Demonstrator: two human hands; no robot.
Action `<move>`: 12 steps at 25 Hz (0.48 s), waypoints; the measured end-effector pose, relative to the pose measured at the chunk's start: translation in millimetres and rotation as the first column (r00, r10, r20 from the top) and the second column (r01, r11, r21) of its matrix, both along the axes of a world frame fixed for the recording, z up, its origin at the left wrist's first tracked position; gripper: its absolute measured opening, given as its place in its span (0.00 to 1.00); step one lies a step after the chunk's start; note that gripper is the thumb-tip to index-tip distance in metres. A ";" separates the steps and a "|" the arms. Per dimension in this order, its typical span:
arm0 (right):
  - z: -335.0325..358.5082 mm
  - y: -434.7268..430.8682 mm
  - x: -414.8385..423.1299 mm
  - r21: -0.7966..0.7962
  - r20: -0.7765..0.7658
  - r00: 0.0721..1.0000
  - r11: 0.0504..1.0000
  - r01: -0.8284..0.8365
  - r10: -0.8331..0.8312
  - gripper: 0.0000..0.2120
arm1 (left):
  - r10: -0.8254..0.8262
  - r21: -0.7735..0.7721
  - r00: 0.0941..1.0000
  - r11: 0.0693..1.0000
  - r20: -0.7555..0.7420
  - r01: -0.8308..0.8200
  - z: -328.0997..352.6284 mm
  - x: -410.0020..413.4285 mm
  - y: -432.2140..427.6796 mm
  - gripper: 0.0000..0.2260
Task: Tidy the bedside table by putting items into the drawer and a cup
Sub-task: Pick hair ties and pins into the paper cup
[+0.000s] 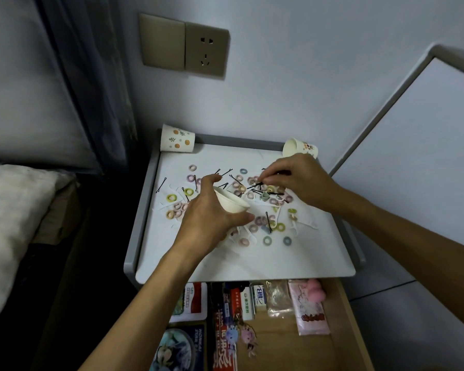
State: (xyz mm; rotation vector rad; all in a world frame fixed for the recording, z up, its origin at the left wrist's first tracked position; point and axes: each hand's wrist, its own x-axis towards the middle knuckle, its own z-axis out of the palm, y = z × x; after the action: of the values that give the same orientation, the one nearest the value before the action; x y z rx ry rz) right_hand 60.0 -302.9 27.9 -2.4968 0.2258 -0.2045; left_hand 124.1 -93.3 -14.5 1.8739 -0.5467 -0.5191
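Left hand (212, 212) grips a tilted white paper cup (232, 204) over the mid-surface (225, 263). Right hand (301, 182) fingers (269, 180) pinch a black bobby pin (255, 185) just right of the cup, among scattered hair ties (267, 240). Drawer (340, 317) open, near side.

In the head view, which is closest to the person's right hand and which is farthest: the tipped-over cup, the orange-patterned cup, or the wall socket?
1. Tipped-over cup, just behind the right hand, back right corner.
2. Orange-patterned cup, back left corner.
3. Wall socket, up on the wall.
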 end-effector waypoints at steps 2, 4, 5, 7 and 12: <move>6.6 24.6 2.4 0.028 -0.068 0.990 0.992 -0.124 0.126 0.06 | -0.015 0.004 1.000 1.000 0.025 0.015 1.3 -2.8 -1.5 0.42; 2.7 39.2 1.9 0.066 -0.105 0.977 0.982 -0.178 0.184 0.06 | -0.039 0.005 0.998 0.999 0.055 0.038 3.1 -6.8 -4.0 0.42; 1.0 38.8 1.6 0.128 -0.071 0.985 0.981 -0.146 0.156 0.06 | -0.045 0.000 0.997 0.999 0.066 0.045 3.7 -8.1 -4.4 0.42; -5.4 25.8 -0.6 0.246 0.025 1.000 0.969 0.011 -0.018 0.04 | -0.027 -0.018 0.997 0.999 0.073 0.029 4.4 -7.1 -3.9 0.43; -63.4 -0.6 -11.6 -0.216 -0.264 0.888 0.921 0.325 -0.376 0.06 | 0.009 -0.027 0.997 1.000 0.075 -0.007 3.5 -1.3 -2.1 0.41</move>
State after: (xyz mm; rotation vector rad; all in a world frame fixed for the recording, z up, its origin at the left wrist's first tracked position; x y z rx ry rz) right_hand 48.3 -303.4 -35.5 -2.6269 0.8248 0.0159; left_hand 122.8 -95.4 -11.1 1.8755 -0.5928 -0.4362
